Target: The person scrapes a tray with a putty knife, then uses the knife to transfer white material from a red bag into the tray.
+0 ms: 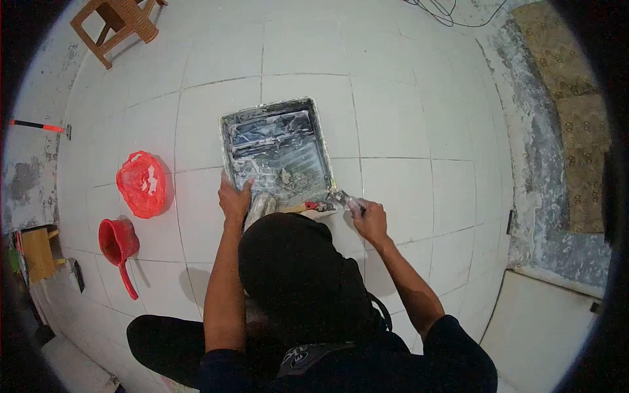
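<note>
A paint tray (pixel 274 164) with a ribbed slope, smeared with white and grey paint, lies on the tiled floor before me. My left hand (pixel 234 200) grips its left rim near the lower corner, thumb over the edge. My right hand (pixel 368 220) is closed around a paint-smeared tool that looks like a scraper (pixel 339 195); its tip meets the tray's lower right corner. Just below the tray is a tool with a red and wooden handle (pixel 309 206), partly hidden by my head. A pale paint-covered roller-like piece (pixel 262 205) sits near my left hand.
Left of the tray are a crumpled red plastic piece (pixel 142 184) and a red dipper (pixel 118 243). A brown woven-look stool (pixel 121 26) stands at the upper left. Black cable (pixel 452 14) lies at the top. A patterned cloth (pixel 576 144) lies along the right side.
</note>
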A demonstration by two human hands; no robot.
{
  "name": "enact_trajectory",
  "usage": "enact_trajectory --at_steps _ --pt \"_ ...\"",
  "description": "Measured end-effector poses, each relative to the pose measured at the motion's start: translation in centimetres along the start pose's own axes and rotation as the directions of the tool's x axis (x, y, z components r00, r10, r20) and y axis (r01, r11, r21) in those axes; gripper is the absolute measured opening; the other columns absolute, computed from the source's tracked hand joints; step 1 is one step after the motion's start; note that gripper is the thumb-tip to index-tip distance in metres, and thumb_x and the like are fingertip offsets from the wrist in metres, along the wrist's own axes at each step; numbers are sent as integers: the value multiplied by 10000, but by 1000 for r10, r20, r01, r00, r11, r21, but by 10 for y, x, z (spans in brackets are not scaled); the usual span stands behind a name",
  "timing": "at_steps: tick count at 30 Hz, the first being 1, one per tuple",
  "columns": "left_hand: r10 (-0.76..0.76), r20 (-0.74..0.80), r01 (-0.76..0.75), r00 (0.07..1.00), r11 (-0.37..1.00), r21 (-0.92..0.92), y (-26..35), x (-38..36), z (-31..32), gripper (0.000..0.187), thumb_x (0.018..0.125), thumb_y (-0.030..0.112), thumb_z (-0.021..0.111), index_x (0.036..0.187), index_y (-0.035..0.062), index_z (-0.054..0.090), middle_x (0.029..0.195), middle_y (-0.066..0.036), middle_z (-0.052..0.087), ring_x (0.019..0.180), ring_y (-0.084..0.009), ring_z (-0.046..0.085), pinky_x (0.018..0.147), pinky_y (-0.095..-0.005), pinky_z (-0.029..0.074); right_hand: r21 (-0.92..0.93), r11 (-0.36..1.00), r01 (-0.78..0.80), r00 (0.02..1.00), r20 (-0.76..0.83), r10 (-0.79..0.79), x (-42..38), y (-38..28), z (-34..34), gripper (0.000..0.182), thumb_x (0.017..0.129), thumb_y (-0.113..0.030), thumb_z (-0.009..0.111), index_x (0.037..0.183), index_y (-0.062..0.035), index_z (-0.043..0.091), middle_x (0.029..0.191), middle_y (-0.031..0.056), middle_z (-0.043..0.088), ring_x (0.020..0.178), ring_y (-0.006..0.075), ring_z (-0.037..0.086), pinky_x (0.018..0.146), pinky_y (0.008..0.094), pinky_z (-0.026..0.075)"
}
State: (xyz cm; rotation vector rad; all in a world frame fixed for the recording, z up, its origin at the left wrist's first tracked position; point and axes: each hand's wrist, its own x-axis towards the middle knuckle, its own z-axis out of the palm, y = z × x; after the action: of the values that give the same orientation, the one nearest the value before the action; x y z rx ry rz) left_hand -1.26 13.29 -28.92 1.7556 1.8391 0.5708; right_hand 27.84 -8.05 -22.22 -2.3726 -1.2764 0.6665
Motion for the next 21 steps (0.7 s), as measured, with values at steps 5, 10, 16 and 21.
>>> enact_trajectory --at_steps 5,10,16,21 --pt "4 -43 -4 999 1000 -9 -4 -2 3 813 777 363 832 1419 24 466 1196 -285 660 1112 -481 620 936 -529 494 -5 993 -118 990 -78 117 -9 0 16 332 959 -336 608 1056 -58 760 872 241 714 815 422 697 757 508 546" --pt "-45 49 48 998 996 -70 5 -4 -5 802 793 323 829 1444 51 447 1201 -263 667 1117 -464 624 954 -523 493 -49 984 -170 977 -142 161 -25 50 -11 368 965 -336 601 962 -5 761 795 207 714 706 382 687 703 450 548" --pt "-59 76 59 995 998 10 10 -4 -10 848 819 318 804 1496 51 369 1185 -274 657 1099 -456 617 938 -522 495 313 804 -505 860 97 502 -36 100 -58 223 937 -127 634 1006 66 720 756 96 711 617 131 640 560 278 519" --pt "-167 166 177 972 983 -53 22 -1 -24 823 828 331 805 1481 52 389 1275 -241 633 1179 -428 591 992 -519 477 553 832 -49 999 32 37 2 -13 -69 450 919 -112 689 1333 34 586 977 119 724 746 140 665 631 267 540"
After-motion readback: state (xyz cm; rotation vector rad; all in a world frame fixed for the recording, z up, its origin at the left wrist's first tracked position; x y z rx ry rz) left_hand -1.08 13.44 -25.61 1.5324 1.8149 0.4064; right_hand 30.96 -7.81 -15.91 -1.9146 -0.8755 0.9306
